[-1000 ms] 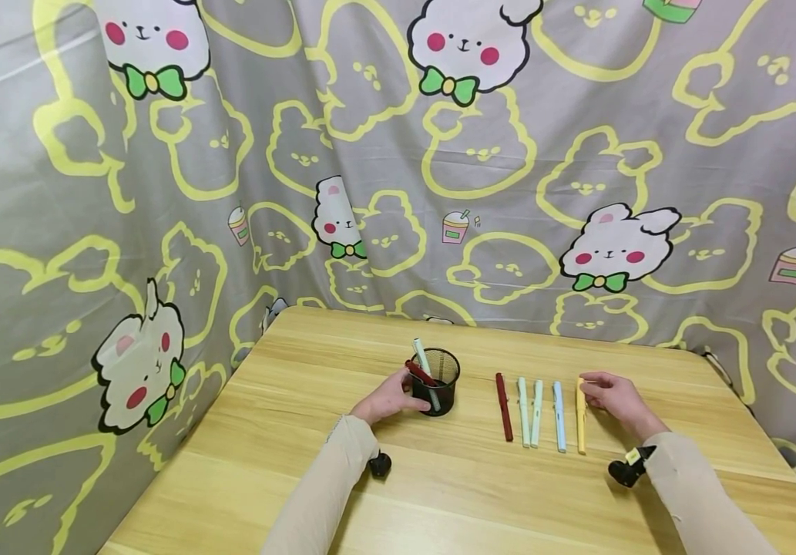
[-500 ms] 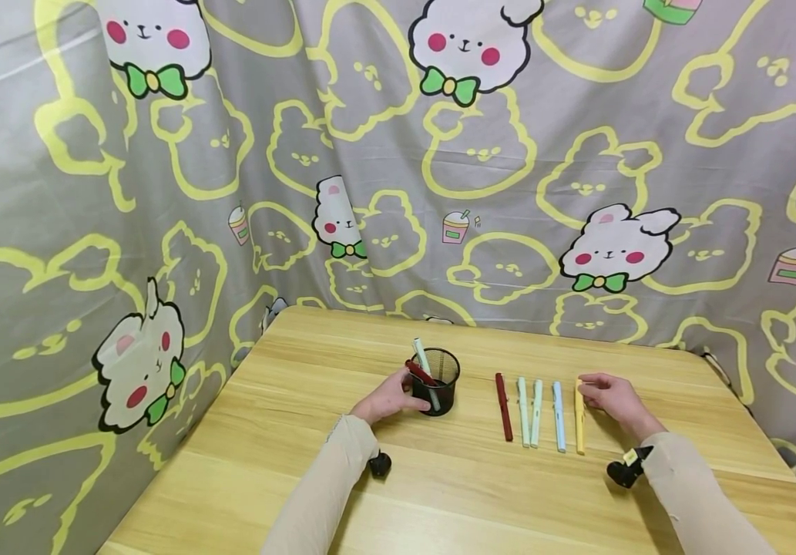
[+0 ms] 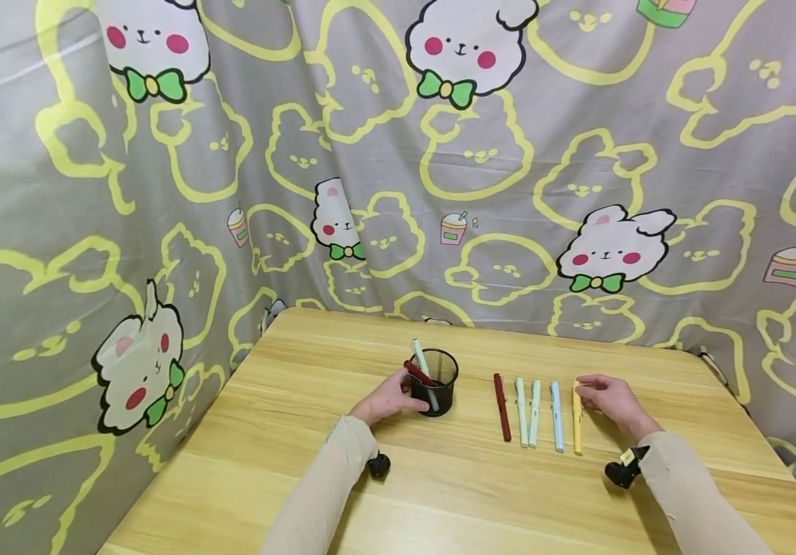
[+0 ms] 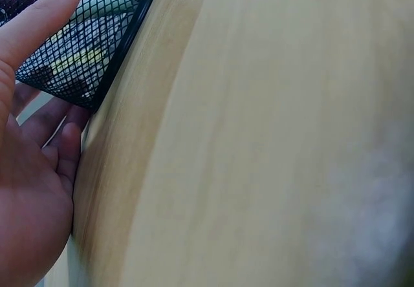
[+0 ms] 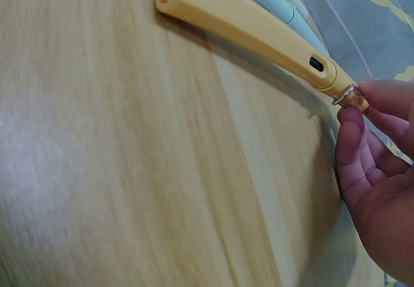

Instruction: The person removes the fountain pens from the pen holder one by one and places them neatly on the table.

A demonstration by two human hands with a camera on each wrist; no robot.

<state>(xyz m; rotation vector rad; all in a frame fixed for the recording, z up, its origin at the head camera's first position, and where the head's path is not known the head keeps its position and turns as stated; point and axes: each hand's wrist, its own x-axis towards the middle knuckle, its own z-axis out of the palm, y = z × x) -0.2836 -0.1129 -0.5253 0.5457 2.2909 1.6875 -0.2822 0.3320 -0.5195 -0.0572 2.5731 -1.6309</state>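
My left hand (image 3: 389,398) grips a black mesh pen cup (image 3: 445,395), thumb on the near side and fingers around the far side. Inside the cup lean a dark red pen (image 3: 420,373) and a pale green pen (image 3: 419,353). My right hand (image 3: 612,398) pinches the far end of a yellow pen (image 3: 578,424) between thumb and fingers. In the right wrist view, the yellow pen (image 5: 259,31) has its metal-clip end at the fingertips. Left of it lie a light blue pen (image 3: 557,416), two pale green pens (image 3: 533,415) and another dark red pen (image 3: 502,408).
Everything stands on a light wooden table (image 3: 467,493). Behind it and on the left hangs a grey curtain (image 3: 384,169) printed with cartoon animals. A small black device (image 3: 622,472) is at the right wrist, and a similar black device (image 3: 379,465) at the left.
The upper end of the yellow pen has shifted slightly left with my right hand. My left hand and the pen cup look unmoved. The head view itself has moved a little.
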